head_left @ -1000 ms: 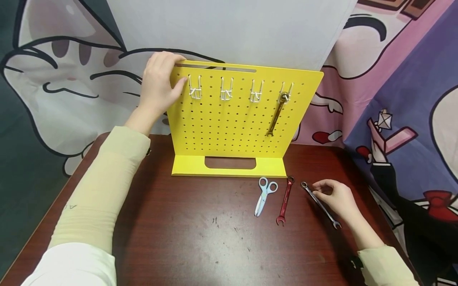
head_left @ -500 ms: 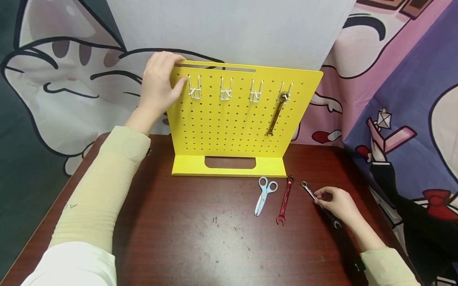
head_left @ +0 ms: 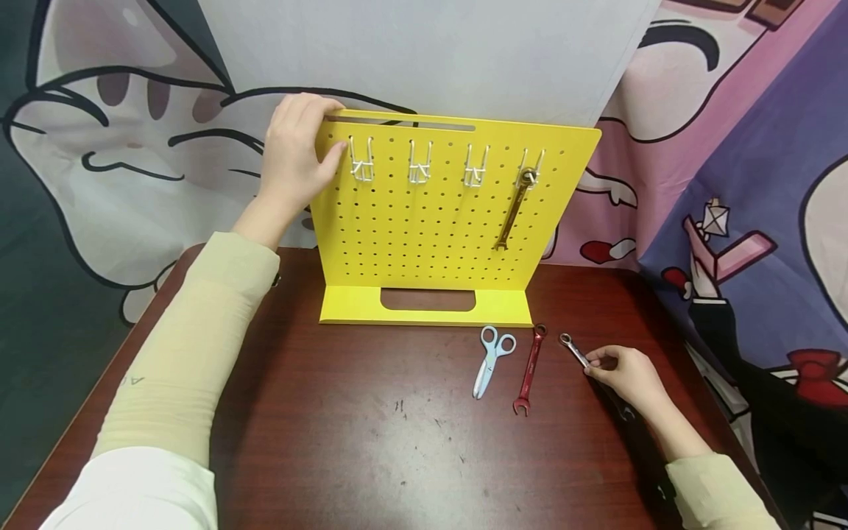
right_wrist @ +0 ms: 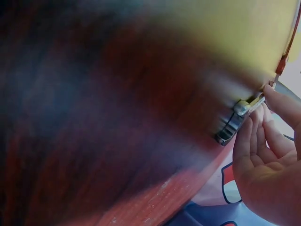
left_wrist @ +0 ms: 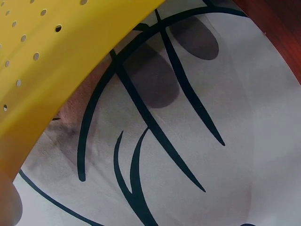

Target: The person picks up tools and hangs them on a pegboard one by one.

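Note:
In the head view, my left hand grips the upper left corner of a yellow pegboard, thumb on its front face. The left wrist view catches only the board's edge and a fingertip. At the right of the table, my right hand pinches a silver combination wrench near its middle, partly covering the shaft. The right wrist view shows thumb and fingers on this wrench. A red combination wrench and light blue scissors lie to its left.
Several white wire hooks line the board's upper part. A dark, brassy wrench hangs from the rightmost hook. The board's foot stands on the dark red wooden table. Printed cloth encloses the back and sides.
My right hand has come down and slightly back onto the silver wrench and now pinches it. The left hand stays on the pegboard corner.

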{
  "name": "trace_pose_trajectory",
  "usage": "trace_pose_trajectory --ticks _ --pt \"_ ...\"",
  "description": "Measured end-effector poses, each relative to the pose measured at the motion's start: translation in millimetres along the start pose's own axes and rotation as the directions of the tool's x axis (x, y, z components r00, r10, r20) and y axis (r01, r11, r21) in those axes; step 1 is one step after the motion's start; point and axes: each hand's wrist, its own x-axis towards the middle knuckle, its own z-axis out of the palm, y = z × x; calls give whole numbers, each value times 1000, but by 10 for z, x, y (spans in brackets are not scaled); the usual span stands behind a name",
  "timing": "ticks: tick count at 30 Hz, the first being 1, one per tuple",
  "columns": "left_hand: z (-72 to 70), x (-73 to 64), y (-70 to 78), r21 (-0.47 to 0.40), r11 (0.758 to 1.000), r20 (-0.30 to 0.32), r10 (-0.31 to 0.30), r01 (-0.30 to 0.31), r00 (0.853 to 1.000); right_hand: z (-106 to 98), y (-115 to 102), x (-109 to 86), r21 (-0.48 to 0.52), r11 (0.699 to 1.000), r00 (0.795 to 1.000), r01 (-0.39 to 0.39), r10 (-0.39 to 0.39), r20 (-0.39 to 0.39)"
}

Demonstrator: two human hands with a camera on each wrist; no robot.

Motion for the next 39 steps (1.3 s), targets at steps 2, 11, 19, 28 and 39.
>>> trace_pose_trajectory --ticks 2,11,19,28,39 --pt "1 -2 1 1 1000 1 -2 2 1000 -3 0 1 0 1000 1000 -4 4 0" --pt "7 -6 7 4 1000 6 -9 9 1000 -32 -13 13 30 999 1000 -25 24 20" --pt "6 -20 14 6 1000 12 -19 19 1000 -21 -9 8 53 998 999 -28 26 32" --pt "4 -17 12 10 1000 10 -19 19 1000 -32 -42 5 98 993 997 -59 53 62" --pt "2 -8 10 4 1000 5 -12 12 1000 -8 -84 5 110 991 995 -77 70 64"
